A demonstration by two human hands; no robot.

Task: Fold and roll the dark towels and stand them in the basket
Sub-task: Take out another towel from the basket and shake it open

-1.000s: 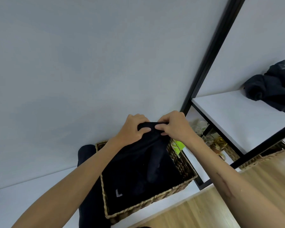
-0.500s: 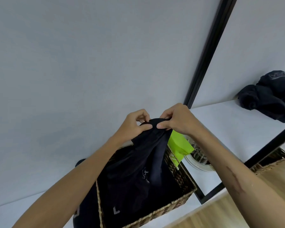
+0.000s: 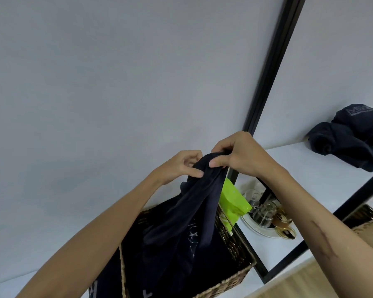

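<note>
A dark navy towel (image 3: 194, 214) with pale printed marks hangs from both my hands above a woven wicker basket (image 3: 235, 239). My left hand (image 3: 181, 166) pinches its top edge between thumb and fingers. My right hand (image 3: 237, 157) grips the same bunched edge just to the right. The towel's lower part drapes down into the basket, which holds more dark cloth. Another dark towel (image 3: 99, 284) lies over the basket's left rim. More dark towels (image 3: 349, 138) sit in a heap on the upper shelf at far right.
A black-framed shelf unit (image 3: 265, 82) with white shelves (image 3: 306, 173) stands to the right. A bright green packet (image 3: 233, 201) sits behind the basket. Glass jars on a white plate (image 3: 265, 211) are on the lower shelf. Grey wall ahead; wooden floor at lower right.
Both hands have lifted the towel's bunched edge higher out of the basket, so more of it hangs free. The view has tilted upward.
</note>
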